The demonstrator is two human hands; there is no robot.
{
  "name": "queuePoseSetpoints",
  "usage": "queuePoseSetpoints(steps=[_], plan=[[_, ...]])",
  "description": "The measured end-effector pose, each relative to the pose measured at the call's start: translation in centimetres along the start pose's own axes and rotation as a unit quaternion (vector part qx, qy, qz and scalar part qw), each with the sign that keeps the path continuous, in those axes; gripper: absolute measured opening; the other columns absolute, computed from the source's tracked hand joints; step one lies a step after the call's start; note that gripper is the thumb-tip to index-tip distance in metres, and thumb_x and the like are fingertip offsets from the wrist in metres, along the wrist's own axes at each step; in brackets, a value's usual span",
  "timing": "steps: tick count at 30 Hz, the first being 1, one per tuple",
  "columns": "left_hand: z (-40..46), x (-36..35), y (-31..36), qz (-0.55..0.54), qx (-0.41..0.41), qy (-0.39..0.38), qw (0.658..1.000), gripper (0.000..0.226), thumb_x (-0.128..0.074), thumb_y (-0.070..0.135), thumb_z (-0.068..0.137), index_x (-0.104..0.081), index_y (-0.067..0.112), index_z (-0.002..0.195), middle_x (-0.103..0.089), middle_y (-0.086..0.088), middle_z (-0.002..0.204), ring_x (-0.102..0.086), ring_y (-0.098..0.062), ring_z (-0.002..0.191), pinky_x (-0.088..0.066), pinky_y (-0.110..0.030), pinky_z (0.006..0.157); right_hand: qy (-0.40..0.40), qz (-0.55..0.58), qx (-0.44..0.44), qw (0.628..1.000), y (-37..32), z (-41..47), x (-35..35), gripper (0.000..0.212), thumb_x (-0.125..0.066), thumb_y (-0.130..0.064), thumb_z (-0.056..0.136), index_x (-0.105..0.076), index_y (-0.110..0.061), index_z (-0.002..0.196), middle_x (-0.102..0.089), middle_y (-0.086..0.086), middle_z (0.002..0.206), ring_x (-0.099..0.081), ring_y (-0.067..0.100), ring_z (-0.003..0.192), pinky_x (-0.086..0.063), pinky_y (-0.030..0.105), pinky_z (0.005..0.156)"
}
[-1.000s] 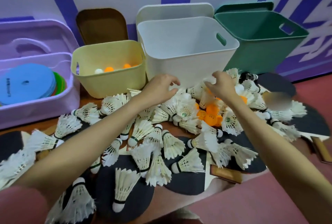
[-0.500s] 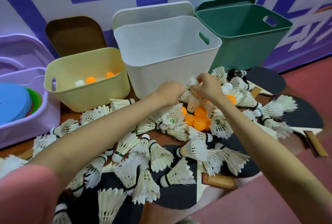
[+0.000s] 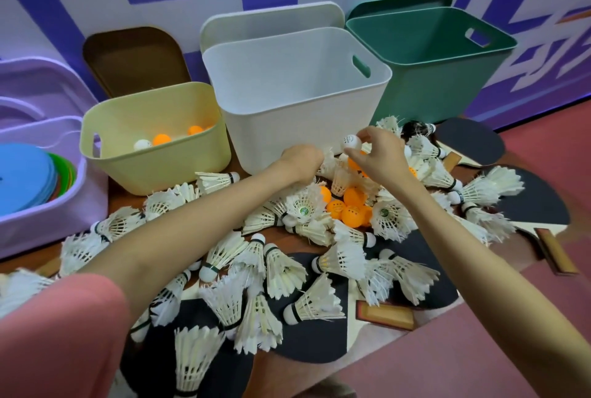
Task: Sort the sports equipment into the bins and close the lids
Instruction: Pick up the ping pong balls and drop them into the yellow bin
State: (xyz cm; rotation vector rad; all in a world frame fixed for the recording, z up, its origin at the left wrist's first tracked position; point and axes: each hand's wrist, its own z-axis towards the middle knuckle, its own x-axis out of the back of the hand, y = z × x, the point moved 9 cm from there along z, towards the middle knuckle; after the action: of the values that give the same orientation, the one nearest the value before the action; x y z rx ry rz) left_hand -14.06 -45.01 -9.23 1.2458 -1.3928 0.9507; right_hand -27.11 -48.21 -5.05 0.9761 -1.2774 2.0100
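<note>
My right hand (image 3: 379,158) pinches a white ping-pong ball (image 3: 351,141) just in front of the white bin (image 3: 300,116). My left hand (image 3: 302,162) is curled, knuckles up, among the shuttlecocks beside it; what it holds is hidden. Several orange ping-pong balls (image 3: 350,206) lie in the pile below both hands. White feather shuttlecocks (image 3: 281,269) cover the table, with black table-tennis paddles (image 3: 531,202) under them. The yellow bin (image 3: 153,154) at the left holds a few orange and white balls. The green bin (image 3: 441,78) stands at the right.
A purple bin (image 3: 48,206) with flat coloured discs sits at far left. Lids lean on the wall behind the bins: brown (image 3: 134,59), white (image 3: 271,23), green (image 3: 399,4). The table's edge runs at lower right, red floor (image 3: 479,349) beyond.
My right hand has lifted a white ball out of the pile. My left hand has pushed further in toward the white bin's foot. The view has tilted and shifted.
</note>
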Motion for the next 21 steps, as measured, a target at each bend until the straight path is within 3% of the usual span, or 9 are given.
queuePoseSetpoints(steps=[5,10,12,16,19,21], plan=[[-0.2,0.8,-0.7,-0.085,-0.024,0.042,0.995,0.027,-0.073,0.015,0.081,-0.066,0.009,0.106,-0.067,-0.007,0.108,-0.061,-0.022,0.099,-0.049,-0.030,0.081,0.018,0.020,0.013,1.000,-1.0,-1.4,1.5,0.034,-0.066,-0.037,0.083,-0.065,-0.009,0.103,-0.068,0.005,0.101,-0.061,0.023,0.098,-0.044,0.048,0.092],[-3.4,4.4,-1.7,-0.205,-0.038,0.163,0.964,0.032,-0.078,0.019,0.075,-0.070,0.009,0.105,-0.070,-0.005,0.102,-0.064,-0.016,0.091,-0.051,-0.027,0.082,0.090,0.070,0.044,0.993,-3.1,-2.9,4.2,0.032,-0.065,-0.035,0.086,-0.063,-0.009,0.105,-0.067,0.004,0.102,-0.059,0.021,0.097,-0.046,0.047,0.089],[-6.0,5.8,-2.9,-0.251,-0.031,0.225,0.941,0.029,-0.078,0.019,0.074,-0.072,0.011,0.101,-0.069,-0.003,0.097,-0.064,-0.013,0.087,-0.054,-0.034,0.083,0.110,0.104,0.055,0.987,-4.2,-3.5,4.5,0.034,-0.064,-0.035,0.087,-0.061,-0.010,0.109,-0.065,0.004,0.104,-0.057,0.018,0.096,-0.047,0.042,0.088],[-12.9,7.5,-7.0,-0.312,0.012,0.362,0.878,0.031,-0.076,0.016,0.076,-0.069,0.011,0.106,-0.066,-0.003,0.103,-0.064,-0.013,0.089,-0.055,-0.031,0.083,0.120,0.151,0.131,0.973,-8.8,-4.6,3.4,0.036,-0.061,-0.034,0.091,-0.057,-0.008,0.115,-0.063,0.003,0.107,-0.057,0.015,0.095,-0.046,0.028,0.085],[-18.9,10.0,-10.9,-0.298,0.045,0.513,0.804,0.032,-0.071,0.012,0.080,-0.066,0.007,0.110,-0.062,-0.006,0.108,-0.062,-0.014,0.095,-0.053,-0.020,0.083,0.156,0.152,0.222,0.950,-13.9,-5.2,2.7,0.034,-0.059,-0.024,0.092,-0.054,-0.001,0.118,-0.060,0.011,0.108,-0.057,0.021,0.095,-0.045,0.031,0.084],[-21.5,11.4,-14.2,-0.273,0.080,0.574,0.768,0.032,-0.069,0.013,0.079,-0.065,0.007,0.110,-0.062,-0.008,0.107,-0.062,-0.016,0.095,-0.053,-0.020,0.082,0.182,0.149,0.266,0.935,-17.3,-4.7,2.3,0.033,-0.059,-0.020,0.092,-0.055,0.002,0.116,-0.060,0.014,0.109,-0.056,0.024,0.096,-0.046,0.034,0.083]])
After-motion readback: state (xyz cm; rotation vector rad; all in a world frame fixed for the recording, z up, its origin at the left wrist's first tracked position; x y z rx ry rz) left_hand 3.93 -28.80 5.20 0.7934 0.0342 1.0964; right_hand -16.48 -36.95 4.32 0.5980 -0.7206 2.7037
